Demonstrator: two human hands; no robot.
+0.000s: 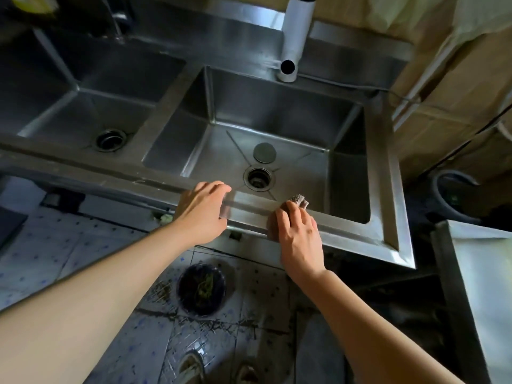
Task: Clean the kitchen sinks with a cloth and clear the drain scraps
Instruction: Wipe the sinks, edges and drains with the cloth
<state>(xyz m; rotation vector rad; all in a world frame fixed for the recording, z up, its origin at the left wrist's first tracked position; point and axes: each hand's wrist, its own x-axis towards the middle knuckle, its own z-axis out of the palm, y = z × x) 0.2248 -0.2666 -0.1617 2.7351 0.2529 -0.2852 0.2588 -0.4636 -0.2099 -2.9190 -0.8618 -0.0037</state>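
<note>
Steel sinks look mostly wiped; the right sink (388,173) drain (259,177) seems to hold scraps yet. On its front rim, right hand (300,239) presses the cloth (297,200), fingers flat; left hand (203,210) rests beside, open.

The right hand (300,234) hides most of the cloth (297,200); the left sink (55,106) runs off-frame.
</note>
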